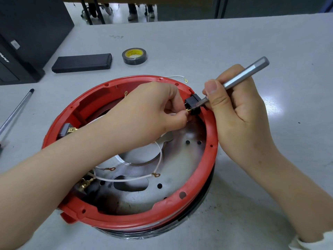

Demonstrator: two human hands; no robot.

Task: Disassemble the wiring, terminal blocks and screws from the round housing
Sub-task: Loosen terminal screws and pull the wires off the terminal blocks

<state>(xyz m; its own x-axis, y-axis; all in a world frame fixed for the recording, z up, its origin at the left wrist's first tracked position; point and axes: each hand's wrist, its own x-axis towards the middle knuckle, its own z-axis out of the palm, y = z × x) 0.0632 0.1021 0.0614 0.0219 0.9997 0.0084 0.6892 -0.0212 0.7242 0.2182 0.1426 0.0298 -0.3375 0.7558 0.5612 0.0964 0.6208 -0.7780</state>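
We are working midway: our right hand is gripping the screwdriver at the black terminal block on the round housing far rim, while our left hand fingers are pinching its brass terminal. 1 white wire is lying freed beyond the rim; other wires and 2 blocks look left. The surface toward its far edge is offering room.
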